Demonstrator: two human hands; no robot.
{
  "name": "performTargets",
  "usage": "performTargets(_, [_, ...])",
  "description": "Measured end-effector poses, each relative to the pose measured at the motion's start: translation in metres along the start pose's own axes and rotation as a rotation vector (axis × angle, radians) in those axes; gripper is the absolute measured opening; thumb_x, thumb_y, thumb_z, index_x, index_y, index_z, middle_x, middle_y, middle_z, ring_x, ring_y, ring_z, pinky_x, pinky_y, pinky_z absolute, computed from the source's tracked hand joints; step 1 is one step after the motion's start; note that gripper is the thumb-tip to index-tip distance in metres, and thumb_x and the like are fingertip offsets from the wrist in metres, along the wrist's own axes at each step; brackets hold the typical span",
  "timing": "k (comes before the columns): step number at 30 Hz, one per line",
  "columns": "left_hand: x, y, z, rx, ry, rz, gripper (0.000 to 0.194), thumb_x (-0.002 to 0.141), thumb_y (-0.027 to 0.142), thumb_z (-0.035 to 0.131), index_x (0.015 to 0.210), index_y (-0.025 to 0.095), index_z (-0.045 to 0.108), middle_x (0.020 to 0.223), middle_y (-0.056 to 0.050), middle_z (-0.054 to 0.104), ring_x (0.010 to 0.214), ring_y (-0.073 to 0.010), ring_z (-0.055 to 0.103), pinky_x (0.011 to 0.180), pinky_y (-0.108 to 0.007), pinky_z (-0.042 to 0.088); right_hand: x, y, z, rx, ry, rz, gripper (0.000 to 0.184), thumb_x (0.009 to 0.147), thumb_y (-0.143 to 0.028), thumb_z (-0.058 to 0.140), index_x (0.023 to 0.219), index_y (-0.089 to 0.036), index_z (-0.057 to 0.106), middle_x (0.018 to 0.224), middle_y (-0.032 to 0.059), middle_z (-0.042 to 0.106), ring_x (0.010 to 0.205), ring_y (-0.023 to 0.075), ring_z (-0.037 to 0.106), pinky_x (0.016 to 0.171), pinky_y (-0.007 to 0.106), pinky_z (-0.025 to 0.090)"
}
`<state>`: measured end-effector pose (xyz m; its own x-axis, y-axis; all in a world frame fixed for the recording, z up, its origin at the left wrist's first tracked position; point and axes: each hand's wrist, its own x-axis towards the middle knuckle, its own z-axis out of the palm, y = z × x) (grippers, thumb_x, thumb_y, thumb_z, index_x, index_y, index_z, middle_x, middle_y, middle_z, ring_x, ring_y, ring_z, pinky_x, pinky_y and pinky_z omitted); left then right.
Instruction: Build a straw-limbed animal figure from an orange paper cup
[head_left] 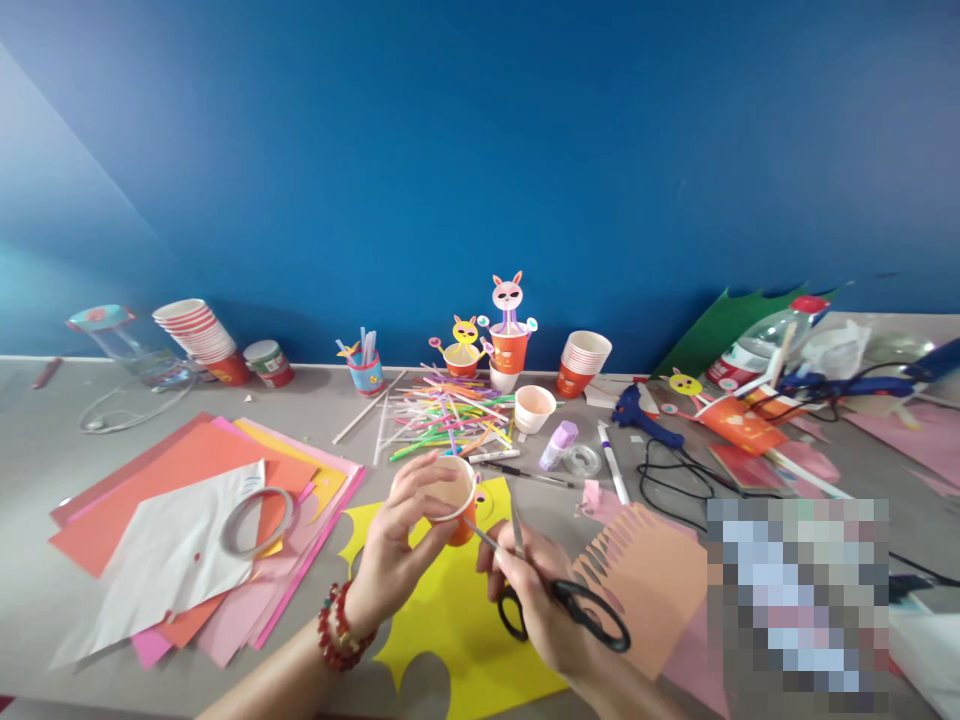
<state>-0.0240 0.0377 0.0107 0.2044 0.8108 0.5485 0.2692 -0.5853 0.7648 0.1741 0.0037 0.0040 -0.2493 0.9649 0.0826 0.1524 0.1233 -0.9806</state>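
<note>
While the left hand (396, 550) grasped an orange paper cup (462, 532), the right hand (541, 592) held black-handled scissors (568, 594) beside it.
The left fingers curved around the cup, its mouth upward and tilted, above a yellow sheet (487, 625) with scalloped edges; the right fingers were curled about the scissors, whose blades stood apart, one overlapping the cup's side, though whether it touched could not be told, and a pile of coloured straws (450, 415) lay behind the cup.
</note>
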Motion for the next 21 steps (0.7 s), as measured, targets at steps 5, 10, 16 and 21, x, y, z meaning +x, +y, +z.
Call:
performTargets(5, [0.000,0.004,-0.002,0.207,0.045,0.138,0.017,0.085,0.009,0.067,0.091,0.025,0.070,0.119,-0.008,0.070,0.134,-0.0324,0.046,0.103,-0.053,0.044,0.002,0.005,0.001,0.152,-0.014,0.047,0.030,0.097,-0.035,0.042,0.077,-0.019,0.060,0.065,0.0004,0.061,0.061,0.0157,0.060,0.061,0.028,0.047])
performTargets(10, [0.003,0.009,-0.006,0.230,0.040,0.174,0.018,0.085,0.008,0.067,0.091,0.025,0.068,0.119,-0.008,0.070,0.132,-0.0318,0.046,0.104,-0.053,0.043,0.005,-0.002,-0.005,-0.158,-0.021,-0.096,0.031,0.095,-0.031,0.044,0.073,-0.020,0.062,0.063,0.0003,0.060,0.063,0.0162,0.061,0.061,0.028,0.044])
performTargets(16, [0.002,0.010,-0.005,0.081,-0.017,0.000,0.011,0.090,0.015,0.064,0.096,0.023,0.067,0.099,-0.008,0.072,0.115,-0.0274,0.058,0.100,-0.045,0.047,0.008,-0.004,-0.008,-0.252,-0.049,-0.201,0.034,0.101,-0.035,0.043,0.073,-0.022,0.059,0.064,0.0000,0.060,0.061,0.0156,0.060,0.060,0.026,0.045])
performTargets(21, [0.003,0.009,-0.001,0.066,-0.037,-0.114,0.009,0.092,0.020,0.060,0.097,0.021,0.067,0.101,-0.009,0.070,0.101,-0.0253,0.065,0.090,-0.038,0.052,0.009,0.001,-0.006,-0.214,-0.019,-0.205,0.034,0.102,-0.036,0.043,0.077,-0.022,0.062,0.067,0.0003,0.064,0.061,0.0155,0.062,0.061,0.026,0.047])
